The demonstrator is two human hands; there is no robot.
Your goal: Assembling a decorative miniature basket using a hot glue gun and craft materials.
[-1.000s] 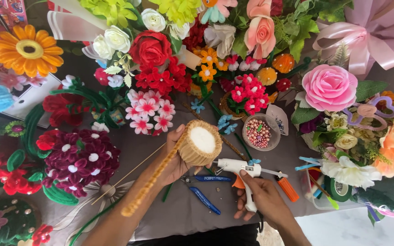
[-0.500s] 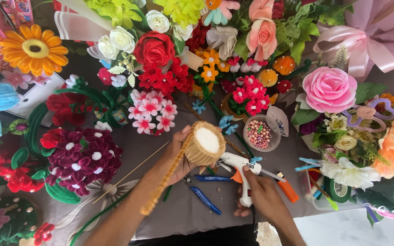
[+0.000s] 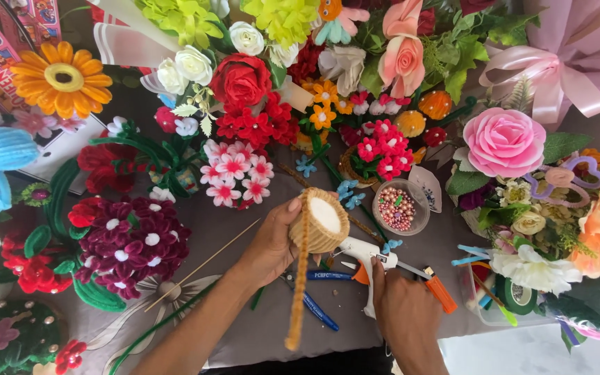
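Note:
My left hand point(image 3: 272, 244) holds a small round form wrapped in tan fuzzy wire point(image 3: 319, 221), with its white top tilted up. A loose length of the tan fuzzy wire point(image 3: 298, 288) hangs down from it toward me. My right hand point(image 3: 403, 305) grips the handle of a white hot glue gun point(image 3: 367, 254), which rests low over the grey table, its nozzle pointing left beside the wrapped form. Blue pens point(image 3: 319, 312) lie under my hands.
Handmade flowers crowd the table: a dark red cluster point(image 3: 131, 239) at left, a pink rose point(image 3: 503, 141) at right, red and pink blooms behind. A bowl of pink beads point(image 3: 397, 207) sits beyond the glue gun. An orange cutter point(image 3: 441, 289) and a thin wooden stick point(image 3: 203, 264) lie nearby.
My left hand has tilted the wrapped form so the tan wire hangs straighter down. My right hand has shifted its grip lower on the glue gun.

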